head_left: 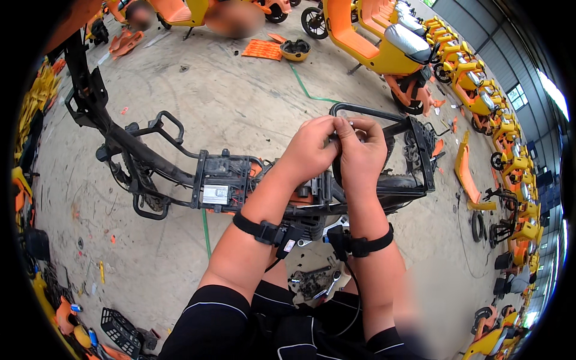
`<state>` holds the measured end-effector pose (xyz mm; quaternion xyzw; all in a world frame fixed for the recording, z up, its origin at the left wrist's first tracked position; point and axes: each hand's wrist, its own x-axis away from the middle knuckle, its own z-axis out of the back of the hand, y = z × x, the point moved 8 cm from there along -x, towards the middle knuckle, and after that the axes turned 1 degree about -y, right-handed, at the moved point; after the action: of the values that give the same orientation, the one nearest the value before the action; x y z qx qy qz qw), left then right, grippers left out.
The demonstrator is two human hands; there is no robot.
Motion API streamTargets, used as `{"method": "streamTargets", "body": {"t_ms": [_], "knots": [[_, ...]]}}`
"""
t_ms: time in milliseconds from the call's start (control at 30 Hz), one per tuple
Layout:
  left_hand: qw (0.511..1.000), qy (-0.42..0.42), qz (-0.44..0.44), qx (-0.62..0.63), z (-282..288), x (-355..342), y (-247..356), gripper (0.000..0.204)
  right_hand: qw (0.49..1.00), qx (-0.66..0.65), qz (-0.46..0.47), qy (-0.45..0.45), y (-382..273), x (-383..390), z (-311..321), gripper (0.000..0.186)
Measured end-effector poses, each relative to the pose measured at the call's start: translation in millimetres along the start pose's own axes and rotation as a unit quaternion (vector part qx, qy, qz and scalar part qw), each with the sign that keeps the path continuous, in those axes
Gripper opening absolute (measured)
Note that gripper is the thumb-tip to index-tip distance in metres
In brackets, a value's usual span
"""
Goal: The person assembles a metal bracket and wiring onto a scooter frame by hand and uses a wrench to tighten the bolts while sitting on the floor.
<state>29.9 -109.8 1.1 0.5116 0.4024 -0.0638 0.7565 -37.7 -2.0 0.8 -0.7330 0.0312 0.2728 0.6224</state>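
Observation:
My left hand [309, 149] and my right hand [363, 150] are raised close together over the rear of a stripped black scooter frame [147, 153]. Both have their fingers bent in and thumbs pinched at the tips. Something small sits between the fingertips, too hidden to name. Behind the hands runs the black tubular rear rack [369, 110] of the frame. A silver box with a label [216, 194] is mounted in the middle of the frame, left of my forearms. Each forearm wears a black strap with a small device and cable.
Wrenches and loose dark parts [318, 282] lie on the concrete below my arms. A yellow helmet [296, 50] and an orange sheet [262, 49] lie beyond the frame. Yellow scooters [384, 51] line the far and right sides. A black basket [122, 329] sits at lower left.

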Motion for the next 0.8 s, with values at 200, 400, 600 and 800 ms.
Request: {"method": "streamTargets", "body": {"t_ms": [200,400,600,800], "knots": [[1.0,0.014,-0.001,-0.025,8,-1,4,0.016,0.993,-0.045,-0.082,-0.077,-3,6,-1,0.023],[0.997,0.056,-0.012,-0.054,5,3,3,0.016,0.991,-0.042,-0.052,-0.119,-1,6,-5,0.025],[0.997,0.073,-0.001,-0.037,-1,3,-1,0.008,0.993,-0.026,-0.044,-0.11,0,5,-4,0.024],[0.994,0.025,0.012,-0.106,-4,4,3,0.019,0.996,0.017,0.0,-0.088,-1,4,0,0.02]]}}
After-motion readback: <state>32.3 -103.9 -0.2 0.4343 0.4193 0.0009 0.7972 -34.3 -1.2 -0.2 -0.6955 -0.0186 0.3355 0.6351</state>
